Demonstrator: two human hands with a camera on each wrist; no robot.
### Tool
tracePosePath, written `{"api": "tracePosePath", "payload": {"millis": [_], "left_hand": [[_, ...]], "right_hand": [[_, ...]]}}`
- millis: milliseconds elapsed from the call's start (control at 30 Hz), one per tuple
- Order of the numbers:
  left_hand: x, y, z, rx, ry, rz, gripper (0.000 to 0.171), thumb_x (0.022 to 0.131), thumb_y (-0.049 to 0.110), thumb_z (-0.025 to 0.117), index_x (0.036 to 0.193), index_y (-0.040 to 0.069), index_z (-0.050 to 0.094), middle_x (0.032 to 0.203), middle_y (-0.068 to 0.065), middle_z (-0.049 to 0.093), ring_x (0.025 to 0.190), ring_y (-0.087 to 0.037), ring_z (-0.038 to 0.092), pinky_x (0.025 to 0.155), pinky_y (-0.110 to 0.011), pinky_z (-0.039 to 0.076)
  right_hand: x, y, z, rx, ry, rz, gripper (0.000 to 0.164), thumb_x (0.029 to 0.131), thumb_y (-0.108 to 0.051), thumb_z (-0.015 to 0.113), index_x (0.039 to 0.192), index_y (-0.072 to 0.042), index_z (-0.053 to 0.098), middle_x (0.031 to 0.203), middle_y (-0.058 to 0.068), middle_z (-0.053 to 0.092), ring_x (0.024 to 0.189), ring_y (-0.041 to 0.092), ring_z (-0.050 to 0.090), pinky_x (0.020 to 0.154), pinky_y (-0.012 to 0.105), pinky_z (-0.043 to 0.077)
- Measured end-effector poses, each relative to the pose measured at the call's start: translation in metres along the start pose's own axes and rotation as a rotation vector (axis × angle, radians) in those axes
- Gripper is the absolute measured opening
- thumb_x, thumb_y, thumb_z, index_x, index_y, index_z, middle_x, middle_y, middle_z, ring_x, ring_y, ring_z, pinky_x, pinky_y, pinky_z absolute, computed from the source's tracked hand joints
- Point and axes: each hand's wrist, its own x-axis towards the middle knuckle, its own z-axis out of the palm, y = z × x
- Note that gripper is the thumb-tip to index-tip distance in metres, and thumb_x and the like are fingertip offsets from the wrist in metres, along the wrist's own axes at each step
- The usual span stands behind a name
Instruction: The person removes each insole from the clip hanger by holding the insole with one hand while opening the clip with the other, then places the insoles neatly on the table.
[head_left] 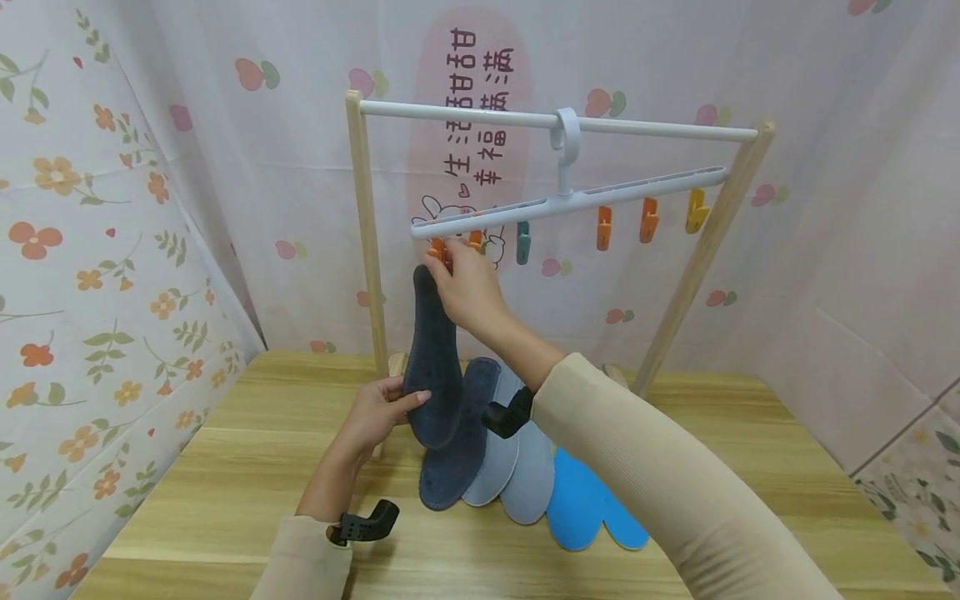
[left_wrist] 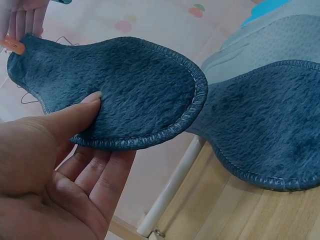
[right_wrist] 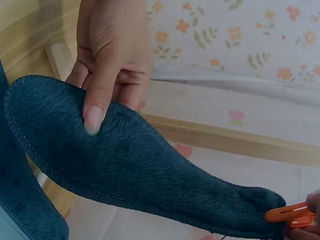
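A dark blue fuzzy insole (head_left: 433,350) hangs below the left end of the white hanger (head_left: 495,218), its narrow end upward. My left hand (head_left: 375,415) pinches its wide lower part, thumb on the fuzzy face and fingers behind. Up at the narrow end, my right hand (head_left: 471,287) grips an orange clip (right_wrist: 287,214). In the right wrist view the clip's tip overlaps that end of the insole, while most of the right hand is cut off by the frame edge. A second dark blue insole (head_left: 453,458) lies on the table just behind the held one.
Grey insoles (head_left: 531,483) and bright blue insoles (head_left: 573,508) fan out on the wooden table (head_left: 217,483). The hanger hooks over a white rod (head_left: 660,127) between wooden posts (head_left: 363,217). More clips, including a green one (head_left: 523,243) and a yellow one (head_left: 697,211), dangle from the hanger.
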Motion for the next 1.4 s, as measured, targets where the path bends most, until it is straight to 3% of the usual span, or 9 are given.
{"api": "tracePosePath", "payload": {"millis": [167, 367, 600, 700, 767, 867, 967, 1100, 1400], "left_hand": [[0.0, 0.001, -0.003, -0.002, 0.001, 0.006, 0.035, 0.097, 0.015, 0.068, 0.126, -0.004, 0.066, 0.104, -0.009, 0.078, 0.089, -0.011, 0.075, 0.09, -0.036, 0.061], [-0.002, 0.002, -0.014, 0.017, 0.001, 0.004, 0.038, 0.098, 0.018, 0.068, 0.128, -0.005, 0.064, 0.108, -0.008, 0.077, 0.091, -0.01, 0.074, 0.091, -0.033, 0.06], [-0.009, 0.004, -0.035, 0.101, 0.009, -0.005, 0.038, 0.098, 0.02, 0.068, 0.128, -0.003, 0.065, 0.11, -0.008, 0.077, 0.092, -0.011, 0.074, 0.094, -0.036, 0.059], [-0.014, 0.007, -0.044, 0.157, 0.019, -0.014, 0.039, 0.098, 0.021, 0.067, 0.13, -0.002, 0.065, 0.115, -0.012, 0.076, 0.097, -0.015, 0.074, 0.098, -0.041, 0.058], [-0.017, 0.008, -0.049, 0.187, 0.026, -0.019, 0.038, 0.098, 0.02, 0.067, 0.129, -0.003, 0.065, 0.115, -0.014, 0.075, 0.098, -0.018, 0.075, 0.098, -0.042, 0.058], [-0.019, 0.008, -0.054, 0.222, 0.026, -0.029, 0.035, 0.097, 0.017, 0.068, 0.125, -0.004, 0.067, 0.108, -0.014, 0.076, 0.092, -0.018, 0.076, 0.092, -0.039, 0.06], [-0.019, 0.006, -0.056, 0.27, 0.016, -0.039, 0.032, 0.096, 0.018, 0.07, 0.119, -0.003, 0.07, 0.1, -0.012, 0.078, 0.085, -0.016, 0.074, 0.083, -0.033, 0.06], [-0.017, 0.003, -0.052, 0.316, -0.009, -0.042, 0.03, 0.095, 0.018, 0.072, 0.118, -0.001, 0.072, 0.103, -0.013, 0.077, 0.084, -0.015, 0.074, 0.079, -0.033, 0.061], [-0.016, -0.003, -0.04, 0.285, -0.078, -0.008, 0.023, 0.094, 0.009, 0.07, 0.112, -0.007, 0.072, 0.109, -0.022, 0.073, 0.084, -0.019, 0.074, 0.077, -0.039, 0.063]], "right_hand": [[0.001, 0.001, 0.002, 0.05, 0.034, -0.015, 0.035, 0.105, -0.028, 0.056, 0.131, -0.006, 0.064, 0.095, 0.011, 0.07, 0.082, 0.022, 0.061, 0.07, 0.03, 0.055], [0.002, 0.001, 0.003, 0.118, 0.073, 0.008, 0.035, 0.104, -0.029, 0.058, 0.129, -0.009, 0.069, 0.083, 0.01, 0.067, 0.069, 0.02, 0.051, 0.059, 0.024, 0.04], [0.004, -0.002, 0.003, 0.205, 0.08, 0.089, 0.035, 0.103, -0.029, 0.061, 0.132, -0.012, 0.068, 0.102, 0.007, 0.076, 0.075, 0.019, 0.052, 0.059, 0.024, 0.037], [0.005, -0.003, 0.003, 0.252, 0.08, 0.125, 0.033, 0.102, -0.03, 0.061, 0.129, -0.014, 0.071, 0.105, 0.005, 0.077, 0.08, 0.015, 0.062, 0.065, 0.022, 0.049], [0.005, -0.004, 0.003, 0.296, 0.077, 0.153, 0.033, 0.102, -0.032, 0.062, 0.128, -0.015, 0.072, 0.112, 0.004, 0.077, 0.094, 0.015, 0.071, 0.08, 0.024, 0.058], [0.006, -0.006, 0.003, 0.354, 0.071, 0.175, 0.034, 0.101, -0.033, 0.063, 0.128, -0.015, 0.071, 0.118, 0.005, 0.076, 0.109, 0.018, 0.073, 0.094, 0.032, 0.059], [0.005, -0.007, 0.003, 0.378, 0.062, 0.17, 0.037, 0.101, -0.034, 0.063, 0.131, -0.013, 0.07, 0.12, 0.005, 0.075, 0.11, 0.018, 0.073, 0.095, 0.031, 0.058], [0.003, -0.006, 0.001, 0.376, 0.041, 0.153, 0.038, 0.1, -0.035, 0.064, 0.131, -0.012, 0.069, 0.118, 0.006, 0.076, 0.108, 0.018, 0.073, 0.094, 0.028, 0.058], [-0.004, 0.002, -0.003, 0.345, 0.013, 0.114, 0.04, 0.099, -0.036, 0.066, 0.13, -0.011, 0.069, 0.117, 0.006, 0.077, 0.109, 0.019, 0.073, 0.098, 0.035, 0.057]]}}
